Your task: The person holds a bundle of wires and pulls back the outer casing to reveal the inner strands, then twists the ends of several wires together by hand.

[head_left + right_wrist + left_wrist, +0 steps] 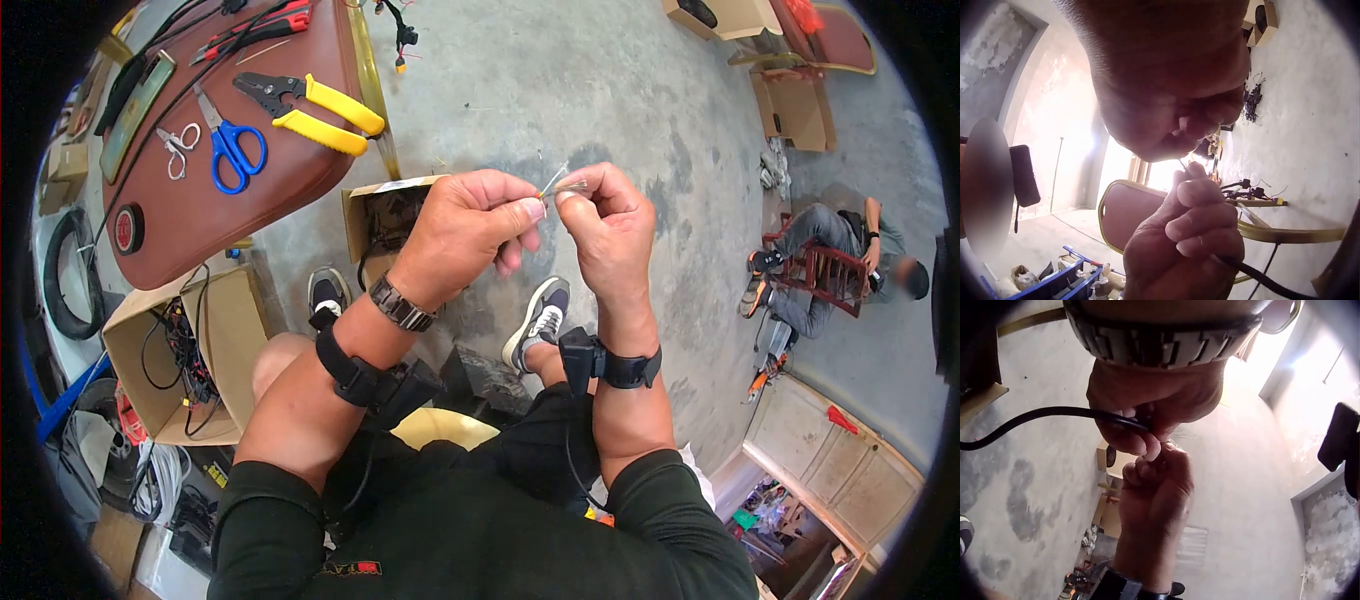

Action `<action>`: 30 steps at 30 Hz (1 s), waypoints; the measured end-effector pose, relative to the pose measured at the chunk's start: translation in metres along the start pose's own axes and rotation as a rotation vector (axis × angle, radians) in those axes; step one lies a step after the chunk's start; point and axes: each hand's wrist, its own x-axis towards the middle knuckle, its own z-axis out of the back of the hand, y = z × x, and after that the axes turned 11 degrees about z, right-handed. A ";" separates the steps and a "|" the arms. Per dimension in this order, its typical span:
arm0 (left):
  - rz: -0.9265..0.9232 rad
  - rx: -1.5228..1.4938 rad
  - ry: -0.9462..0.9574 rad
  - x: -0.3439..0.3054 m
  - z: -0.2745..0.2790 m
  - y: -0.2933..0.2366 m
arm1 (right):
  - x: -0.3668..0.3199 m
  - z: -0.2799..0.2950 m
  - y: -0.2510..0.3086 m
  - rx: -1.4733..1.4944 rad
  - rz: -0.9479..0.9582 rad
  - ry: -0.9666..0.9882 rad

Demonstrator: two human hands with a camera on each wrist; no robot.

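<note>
In the head view both hands meet in front of the body, fingertips close together. My left hand [455,225] holds the end of a black cable [1054,413], which trails out of the curled fingers in the left wrist view. Thin wires [553,178] stick out past the left thumb and index finger. Between its thumb and index finger, my right hand [614,225] pinches a small bundle of bare-looking strands [573,186]. Fingers hide where the strands join the cable.
On a brown padded chair seat [315,188] lie yellow-handled wire strippers [335,115], blue scissors [237,155], small folding scissors [177,152], a red utility knife [265,27] and a phone [137,112]. Cardboard box [232,325] holds cables. A person [835,240] sits at right.
</note>
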 end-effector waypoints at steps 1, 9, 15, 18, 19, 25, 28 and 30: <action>-0.006 0.013 0.000 0.000 0.001 0.000 | 0.001 0.000 0.000 0.011 -0.006 0.003; -0.193 0.101 -0.061 0.005 0.004 0.004 | 0.003 0.000 0.001 0.086 -0.089 0.028; -0.375 0.394 -0.218 0.002 0.002 0.005 | 0.003 0.002 0.001 0.103 -0.122 0.054; -0.500 0.487 -0.270 0.002 0.001 0.006 | 0.002 0.003 0.002 0.103 -0.127 0.060; -0.551 0.529 -0.286 0.002 0.001 0.005 | 0.002 0.003 0.002 0.102 -0.130 0.062; -0.709 0.671 -0.348 0.000 -0.001 0.001 | 0.001 0.004 0.002 0.108 -0.127 0.062; -0.774 0.726 -0.345 0.000 -0.001 0.001 | 0.001 0.005 0.001 0.100 -0.126 0.076; -0.804 0.754 -0.342 0.000 -0.001 0.001 | 0.000 0.003 0.002 0.124 -0.120 0.061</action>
